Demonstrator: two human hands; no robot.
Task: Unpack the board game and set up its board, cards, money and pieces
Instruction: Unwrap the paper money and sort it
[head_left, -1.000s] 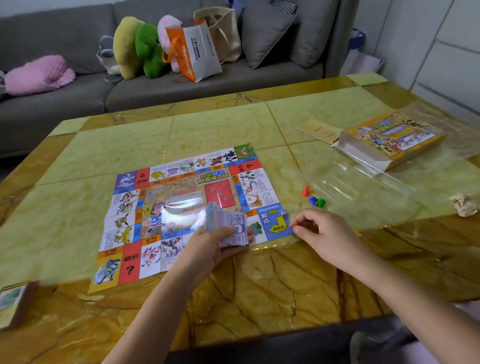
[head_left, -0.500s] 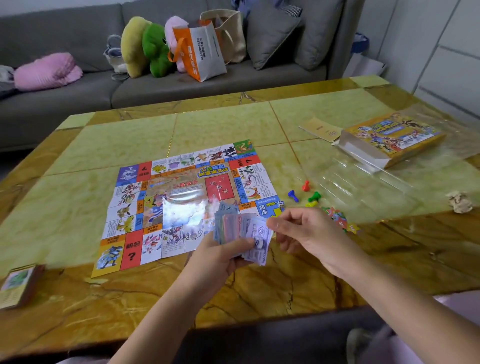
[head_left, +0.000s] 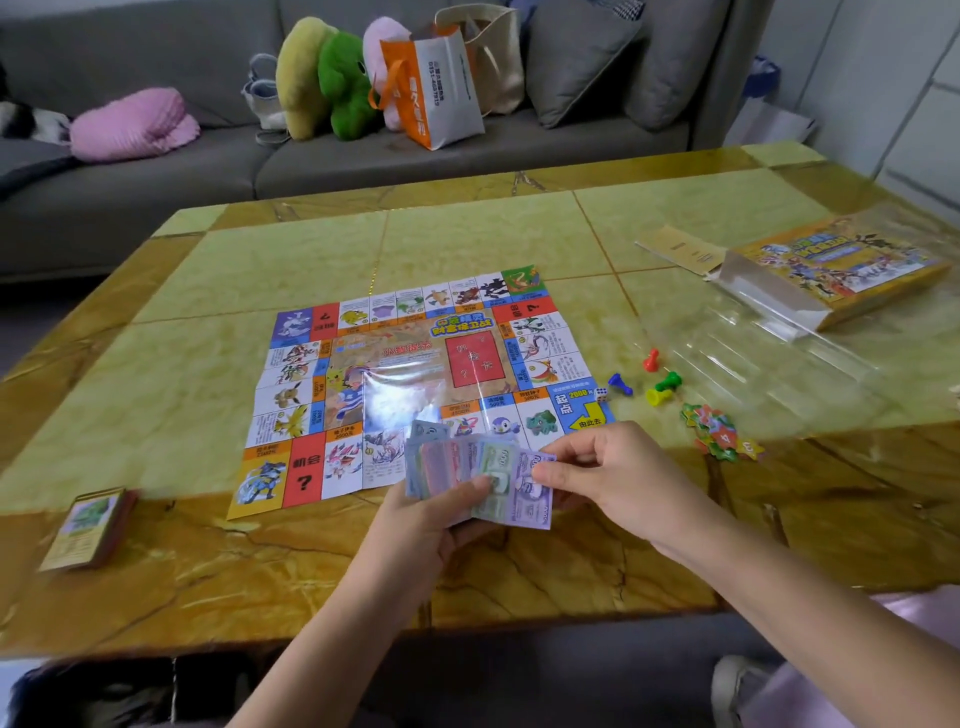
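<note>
The paper game board (head_left: 415, 384) lies unfolded in the middle of the table. My left hand (head_left: 431, 525) grips a fanned stack of play money (head_left: 478, 473) just in front of the board's near edge. My right hand (head_left: 613, 478) pinches the right end of the purple top bill. To the right of the board lie blue (head_left: 619, 383), red (head_left: 650, 359), green (head_left: 669, 381) and yellow (head_left: 658, 397) pawns and a small die (head_left: 601, 395). A deck of cards (head_left: 91, 527) sits at the table's front left. The game box (head_left: 836, 267) lies at the right.
Clear plastic wrapping (head_left: 769, 364) is spread beside the box, with a tan flap (head_left: 680, 249) behind it. A pile of colourful number tokens (head_left: 719, 439) lies near the right front. A grey sofa (head_left: 208, 156) with plush toys and bags stands behind the table.
My right hand left the table beside the pawns and came to the money stack. The bills, held as a closed pack before, are now fanned out and my view shifted back.
</note>
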